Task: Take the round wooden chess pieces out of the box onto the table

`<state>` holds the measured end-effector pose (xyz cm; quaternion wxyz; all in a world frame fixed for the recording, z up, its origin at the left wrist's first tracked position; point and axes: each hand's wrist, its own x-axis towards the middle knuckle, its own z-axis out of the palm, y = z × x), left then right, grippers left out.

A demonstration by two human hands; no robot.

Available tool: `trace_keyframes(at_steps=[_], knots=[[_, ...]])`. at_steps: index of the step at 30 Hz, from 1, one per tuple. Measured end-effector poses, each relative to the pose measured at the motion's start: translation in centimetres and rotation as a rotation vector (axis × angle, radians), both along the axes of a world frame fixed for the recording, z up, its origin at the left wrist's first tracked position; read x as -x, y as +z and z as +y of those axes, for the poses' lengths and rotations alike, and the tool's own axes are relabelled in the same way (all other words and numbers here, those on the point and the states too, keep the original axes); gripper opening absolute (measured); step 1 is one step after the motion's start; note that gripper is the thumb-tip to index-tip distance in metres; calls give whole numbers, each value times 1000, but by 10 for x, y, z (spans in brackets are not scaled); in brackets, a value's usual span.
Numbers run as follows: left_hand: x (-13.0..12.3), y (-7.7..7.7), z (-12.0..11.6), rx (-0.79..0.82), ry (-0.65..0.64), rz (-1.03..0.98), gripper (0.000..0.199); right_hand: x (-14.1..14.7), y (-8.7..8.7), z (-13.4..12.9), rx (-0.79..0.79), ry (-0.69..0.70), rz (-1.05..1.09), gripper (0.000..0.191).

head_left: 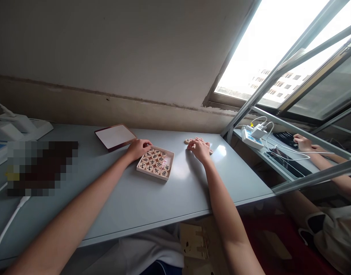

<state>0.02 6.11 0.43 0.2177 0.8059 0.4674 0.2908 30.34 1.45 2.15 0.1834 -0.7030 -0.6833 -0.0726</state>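
My left hand (138, 149) holds the back left corner of a shallow white box (172, 162), its fingers curled at the rim. Rows of round wooden Chinese chess pieces (152, 162) with dark characters lie in the box, beside a bit of clear wrapping with pink marks. To the right, my right hand (200, 149) is bent over a loose cluster of more Chinese chess pieces (198, 139) on the grey table. Its fingertips are pinched at a piece, partly hidden by the hand. Behind my left hand lies the box lid (115, 136), its white inside facing up.
White power strips with plugs and cables (23, 128) stand at the table's left end, near a blurred-out dark object (45, 168). A metal frame (229, 131) bounds the right end. Beyond it, another person's hands (304, 144) are near a second table with a power strip (252, 138).
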Motion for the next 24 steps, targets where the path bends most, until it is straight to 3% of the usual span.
trace_keyframes(at_steps=[6,12,22,24], knots=[[0,1,-1,12,-4,-8,28,-3,2,1,-5,-15,14,7],[0,1,-1,20,4,34,30,-8,9,-4,75,-137,-76,19],[-1,3,-2,22,11,32,27,1,13,-7,53,-85,-55,17],[-1,3,-2,20,16,33,27,5,17,-9,68,-12,7,18]])
